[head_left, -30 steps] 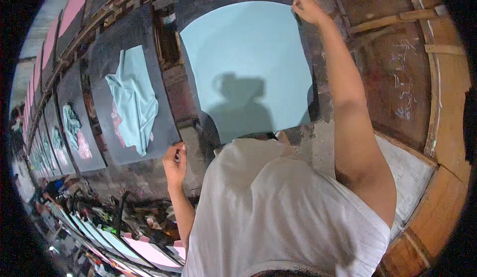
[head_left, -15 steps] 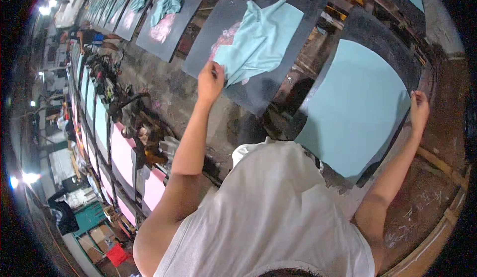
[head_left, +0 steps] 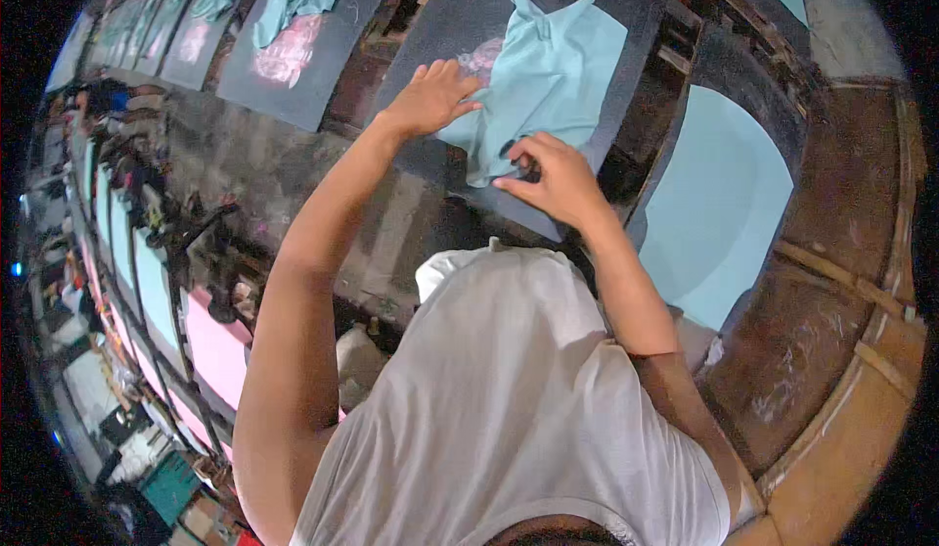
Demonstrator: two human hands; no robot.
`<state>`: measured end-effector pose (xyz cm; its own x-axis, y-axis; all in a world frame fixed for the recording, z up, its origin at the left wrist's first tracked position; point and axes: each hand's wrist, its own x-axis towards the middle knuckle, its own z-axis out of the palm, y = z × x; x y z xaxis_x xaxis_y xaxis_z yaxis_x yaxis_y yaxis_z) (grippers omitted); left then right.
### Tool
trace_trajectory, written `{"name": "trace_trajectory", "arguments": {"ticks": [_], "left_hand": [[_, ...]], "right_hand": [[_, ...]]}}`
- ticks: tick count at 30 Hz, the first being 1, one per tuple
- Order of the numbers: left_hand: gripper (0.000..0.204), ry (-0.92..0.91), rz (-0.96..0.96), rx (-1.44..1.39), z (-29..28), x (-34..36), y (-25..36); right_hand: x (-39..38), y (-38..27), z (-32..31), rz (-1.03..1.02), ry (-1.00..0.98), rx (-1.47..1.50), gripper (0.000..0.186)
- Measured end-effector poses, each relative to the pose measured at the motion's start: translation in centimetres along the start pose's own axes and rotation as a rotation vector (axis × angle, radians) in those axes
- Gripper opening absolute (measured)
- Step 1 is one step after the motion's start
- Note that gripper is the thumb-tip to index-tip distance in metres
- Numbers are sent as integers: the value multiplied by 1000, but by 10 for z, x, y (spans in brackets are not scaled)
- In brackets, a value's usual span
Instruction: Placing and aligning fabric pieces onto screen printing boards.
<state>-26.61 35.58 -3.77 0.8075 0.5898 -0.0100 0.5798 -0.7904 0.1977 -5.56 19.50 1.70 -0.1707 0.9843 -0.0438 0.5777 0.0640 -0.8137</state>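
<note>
A crumpled light teal cloth piece (head_left: 558, 76) lies partly folded on a dark flat board (head_left: 421, 37) in front of me. My left hand (head_left: 435, 96) is spread, palm down, over the board at the cloth's left edge, fingertips by a pink printed patch (head_left: 484, 55). Over the cloth's near corner, my right hand (head_left: 556, 179) has its fingers curled, with a gap between thumb and fingertips; no cloth shows between them. On the board to the right, another teal cloth panel (head_left: 719, 204) lies flat and smooth, with a rounded far edge.
More dark boards with bunched teal cloth, such as one board (head_left: 284, 96), run in a row to the far left. Pink panels (head_left: 215, 350) lie on a rack at the left. A wooden surface with battens (head_left: 836, 277) stands on the right.
My right hand has left the edge of the flat panel and moved left to the crumpled cloth. My left hand has moved up and its fingers have spread. The crumpled cloth's near edge has shifted.
</note>
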Motion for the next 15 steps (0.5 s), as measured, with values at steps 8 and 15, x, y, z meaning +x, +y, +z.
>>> {"name": "trace_trajectory", "arguments": {"ticks": [8,15], "left_hand": [[12,90,123,-674,3,4,-37],[12,4,-323,-1726,-29,-4,-47]], "right_hand": [[15,-21,66,142,20,-506,39],[-1,-18,73,113,147,-522,30]]}}
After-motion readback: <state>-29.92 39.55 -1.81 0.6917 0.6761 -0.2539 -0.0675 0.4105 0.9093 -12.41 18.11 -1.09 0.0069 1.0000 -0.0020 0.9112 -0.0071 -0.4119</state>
